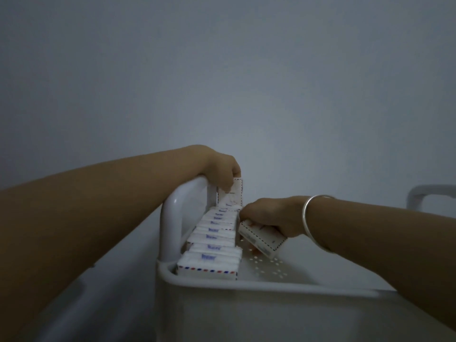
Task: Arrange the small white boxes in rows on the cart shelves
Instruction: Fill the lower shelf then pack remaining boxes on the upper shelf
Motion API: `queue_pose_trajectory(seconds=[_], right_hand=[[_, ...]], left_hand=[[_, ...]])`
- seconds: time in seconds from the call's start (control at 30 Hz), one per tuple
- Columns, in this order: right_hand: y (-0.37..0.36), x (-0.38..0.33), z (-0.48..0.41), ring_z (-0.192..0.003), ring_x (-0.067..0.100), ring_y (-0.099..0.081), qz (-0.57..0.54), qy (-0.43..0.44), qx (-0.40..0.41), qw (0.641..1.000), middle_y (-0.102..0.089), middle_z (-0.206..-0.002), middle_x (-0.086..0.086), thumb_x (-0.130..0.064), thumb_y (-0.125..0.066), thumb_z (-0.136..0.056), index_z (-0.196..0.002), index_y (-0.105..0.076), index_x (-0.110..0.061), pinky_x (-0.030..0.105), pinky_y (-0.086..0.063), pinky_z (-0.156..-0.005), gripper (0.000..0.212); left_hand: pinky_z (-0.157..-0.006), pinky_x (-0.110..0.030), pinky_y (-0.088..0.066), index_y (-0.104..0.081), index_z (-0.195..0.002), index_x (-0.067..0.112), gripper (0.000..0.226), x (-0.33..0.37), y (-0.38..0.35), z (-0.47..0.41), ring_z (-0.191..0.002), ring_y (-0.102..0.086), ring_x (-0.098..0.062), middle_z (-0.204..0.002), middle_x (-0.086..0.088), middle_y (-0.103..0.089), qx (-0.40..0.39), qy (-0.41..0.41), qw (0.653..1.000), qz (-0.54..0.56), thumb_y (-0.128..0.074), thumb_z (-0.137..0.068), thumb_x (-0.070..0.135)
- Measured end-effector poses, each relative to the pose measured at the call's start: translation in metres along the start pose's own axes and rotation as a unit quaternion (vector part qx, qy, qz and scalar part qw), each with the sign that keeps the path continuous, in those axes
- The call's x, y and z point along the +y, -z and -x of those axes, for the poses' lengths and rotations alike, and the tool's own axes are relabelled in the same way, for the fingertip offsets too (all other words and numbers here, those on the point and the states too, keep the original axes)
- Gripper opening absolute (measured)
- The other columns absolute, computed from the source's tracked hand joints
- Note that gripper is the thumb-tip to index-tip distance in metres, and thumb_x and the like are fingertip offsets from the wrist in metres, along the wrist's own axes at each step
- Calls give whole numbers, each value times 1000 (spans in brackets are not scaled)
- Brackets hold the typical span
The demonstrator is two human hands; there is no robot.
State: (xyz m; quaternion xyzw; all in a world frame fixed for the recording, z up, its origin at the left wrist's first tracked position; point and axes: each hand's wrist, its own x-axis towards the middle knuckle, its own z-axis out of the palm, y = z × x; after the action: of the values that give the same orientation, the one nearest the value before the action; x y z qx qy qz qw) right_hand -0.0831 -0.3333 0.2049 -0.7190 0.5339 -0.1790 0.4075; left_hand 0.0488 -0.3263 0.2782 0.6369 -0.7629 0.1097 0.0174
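A box [232,193] is pinched upright by the fingers of the left hand [222,166] at the far end of the row [214,238], just beside the cart handle [172,218]. A second box [261,239] is gripped, tilted, in the curled right hand [269,215] close against the row's right side. The row is laid along the left edge of the top shelf [271,283]. Were the upright box pressed in askew, the packed row could be shoved crooked; neighbours could also be clipped by the tilted box.
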Motion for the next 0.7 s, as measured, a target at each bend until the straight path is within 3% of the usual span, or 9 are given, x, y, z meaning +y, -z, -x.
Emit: queue_pose_trajectory(seconds=[0.07,0.17,0.23,0.33,0.37,0.43,0.5,0.63,0.7], right_hand=[[2,0,0,-63,26,-62,4,-5,3,1000,-68,-97,18,-21,-45,-98,-106,-59,-3,40,-57,-71,24],[5,-2,1,-70,27,-63,39,-6,2,999,-67,-115,21,-21,-45,-98,-118,-59,1,43,-56,-78,34],[6,-6,5,-75,25,-61,134,13,30,990,-67,-115,18,-23,-45,-99,-114,-62,-1,39,-55,-84,32],[7,-10,10,-91,21,-61,303,50,94,947,-59,-112,8,-28,-40,-100,-112,-60,-7,29,-47,-89,31],[7,-11,10,-102,23,-61,315,52,102,942,-59,-119,9,-28,-38,-100,-120,-57,-7,31,-46,-95,35],[8,-10,8,-112,27,-61,306,48,87,947,-60,-126,13,-28,-41,-99,-125,-55,-6,37,-46,-101,37],[6,-10,8,-110,30,-63,288,49,58,955,-62,-123,16,-27,-45,-97,-117,-57,-5,41,-48,-100,32],[1,-10,11,-91,25,-65,296,54,32,953,-65,-105,11,-24,-45,-98,-85,-55,-11,35,-54,-91,21],[-1,-10,9,-85,19,-58,348,59,39,935,-61,-102,8,-27,-43,-98,-91,-59,-11,26,-52,-76,24]], left_hand=[[-60,-16,-41,-56,-128,12,33,2,-1,-1,-90,-51,-12,-126,-4,-60,-22,6,1000,-12,-56,-94,12],[-48,-10,-38,-52,-136,13,41,7,0,1,-87,-50,-10,-132,-5,-58,-55,7,998,-30,-54,-95,8],[-51,-8,-37,-49,-140,17,45,9,0,1,-93,-51,-9,-136,-3,-55,-74,8,996,-48,-52,-96,7],[-53,0,-39,-45,-143,19,47,10,-1,-1,-102,-49,-11,-140,-1,-52,-86,13,996,-31,-46,-98,7],[-65,0,-43,-43,-145,17,48,9,-2,-1,-106,-51,-13,-141,-2,-51,-76,14,997,-17,-44,-98,6],[-88,-18,-46,-43,-143,12,49,9,-2,2,-116,-56,-19,-139,-4,-52,-44,14,999,6,-43,-95,3],[-80,-24,-48,-54,-128,12,37,8,0,5,-108,-63,-19,-127,-4,-61,-12,-2,999,33,-46,-93,2],[-55,-10,-46,-72,-108,11,44,9,2,11,-91,-68,-11,-106,1,-70,-35,-16,998,51,-37,-88,-6],[-47,-7,-44,-73,-108,8,46,10,1,10,-93,-68,-14,-106,-2,-71,-70,-9,996,51,-35,-88,-6]])
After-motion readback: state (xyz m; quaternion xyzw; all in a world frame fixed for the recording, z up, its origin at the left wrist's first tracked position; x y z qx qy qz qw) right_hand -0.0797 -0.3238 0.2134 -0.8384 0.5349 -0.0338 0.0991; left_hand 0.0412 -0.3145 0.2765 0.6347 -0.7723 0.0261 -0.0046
